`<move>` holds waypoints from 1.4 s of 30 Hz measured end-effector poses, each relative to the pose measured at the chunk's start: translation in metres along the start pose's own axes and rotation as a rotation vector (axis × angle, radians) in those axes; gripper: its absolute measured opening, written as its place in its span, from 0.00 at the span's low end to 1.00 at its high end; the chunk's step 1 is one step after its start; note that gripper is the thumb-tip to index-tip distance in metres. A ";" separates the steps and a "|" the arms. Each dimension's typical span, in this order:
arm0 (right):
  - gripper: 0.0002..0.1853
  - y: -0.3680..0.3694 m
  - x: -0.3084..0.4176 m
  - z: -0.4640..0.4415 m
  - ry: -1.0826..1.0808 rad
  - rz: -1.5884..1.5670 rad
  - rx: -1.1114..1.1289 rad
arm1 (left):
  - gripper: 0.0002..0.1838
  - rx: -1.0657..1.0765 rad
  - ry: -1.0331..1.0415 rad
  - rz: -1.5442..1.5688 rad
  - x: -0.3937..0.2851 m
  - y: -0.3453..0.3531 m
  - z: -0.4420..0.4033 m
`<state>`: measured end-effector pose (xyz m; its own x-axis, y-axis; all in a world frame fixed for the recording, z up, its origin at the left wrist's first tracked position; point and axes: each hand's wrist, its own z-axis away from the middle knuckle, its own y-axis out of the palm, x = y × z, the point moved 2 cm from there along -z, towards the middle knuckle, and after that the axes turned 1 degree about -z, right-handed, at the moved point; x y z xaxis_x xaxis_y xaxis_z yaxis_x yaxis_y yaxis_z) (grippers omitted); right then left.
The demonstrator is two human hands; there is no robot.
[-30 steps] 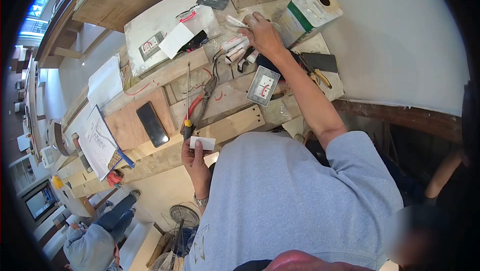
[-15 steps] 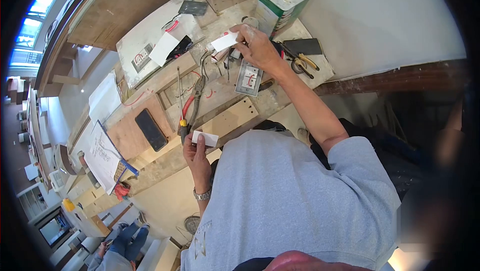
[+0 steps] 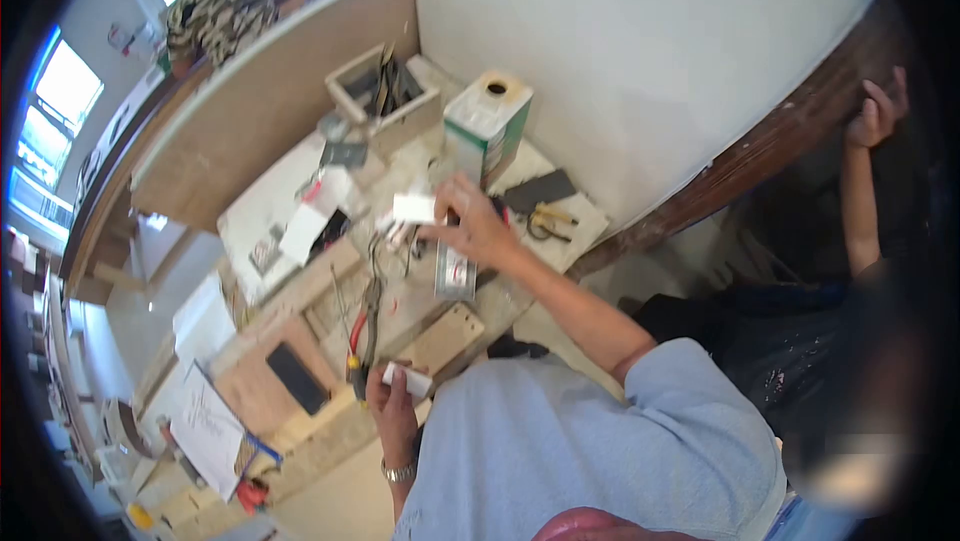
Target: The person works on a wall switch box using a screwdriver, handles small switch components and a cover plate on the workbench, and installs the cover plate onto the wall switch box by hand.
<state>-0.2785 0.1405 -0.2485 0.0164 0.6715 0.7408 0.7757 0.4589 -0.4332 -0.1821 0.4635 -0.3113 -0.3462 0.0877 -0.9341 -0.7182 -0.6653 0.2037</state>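
Note:
My right hand point(image 3: 475, 226) reaches over the cluttered bench, its fingers pinching a flat white rectangular piece point(image 3: 413, 208). Just below it lies a small clear-sided box point(image 3: 456, 274) with a red wire inside. Low by the bench edge, my left hand point(image 3: 393, 409), with a watch on the wrist, grips a smaller white piece point(image 3: 408, 379) under its thumb. A yellow-and-black screwdriver handle point(image 3: 356, 377) is right beside the left fingers; whether they also hold it I cannot tell. Red-handled pliers point(image 3: 367, 321) lie close to the screwdriver.
A green-and-white metal can point(image 3: 490, 121) and a wooden box of scraps point(image 3: 383, 91) stand at the back. Yellow-handled pliers point(image 3: 552, 221) lie on the right. Leftward are a black phone point(image 3: 297, 378) and a clipboard point(image 3: 208, 431). Another person's hand point(image 3: 880, 113) is at far right, a person point(image 3: 225, 6) behind the partition.
The view has tilted and shifted, so the bench sits lower. Both hands still hold their white pieces. The other person's raised hand has come into view at right.

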 end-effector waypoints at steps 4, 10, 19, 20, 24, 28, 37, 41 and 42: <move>0.22 -0.012 0.024 0.010 0.064 -0.045 -0.019 | 0.11 0.115 0.004 0.193 0.001 0.005 -0.012; 0.19 -0.023 0.051 0.030 0.039 0.002 -0.008 | 0.04 0.163 -0.068 0.363 0.010 0.008 -0.046; 0.11 -0.021 0.065 0.034 -0.033 -0.029 0.178 | 0.18 0.279 0.124 0.123 -0.068 0.082 -0.098; 0.11 -0.020 0.071 0.036 -0.011 -0.055 0.186 | 0.18 0.259 0.099 0.109 -0.070 0.082 -0.098; 0.20 -0.023 0.068 0.037 0.077 -0.173 0.124 | 0.14 0.369 0.171 0.126 -0.073 0.096 -0.113; 0.44 -0.028 0.049 0.042 0.262 -0.425 0.113 | 0.12 0.325 0.152 0.197 -0.068 0.105 -0.115; 0.22 -0.027 0.037 0.056 0.624 -0.768 -0.156 | 0.10 0.310 0.085 0.215 -0.061 0.108 -0.122; 0.21 -0.022 0.044 0.058 0.619 -0.707 -0.152 | 0.09 0.327 0.061 0.217 -0.059 0.108 -0.122; 0.20 -0.021 0.045 0.059 0.611 -0.699 -0.163 | 0.08 0.333 0.044 0.222 -0.059 0.108 -0.122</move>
<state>-0.3310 0.1950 -0.2362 -0.1936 -0.1679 0.9666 0.8126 0.5247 0.2539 -0.1655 0.2957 -0.2697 -0.4942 -0.0676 -0.8667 -0.7875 -0.3875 0.4793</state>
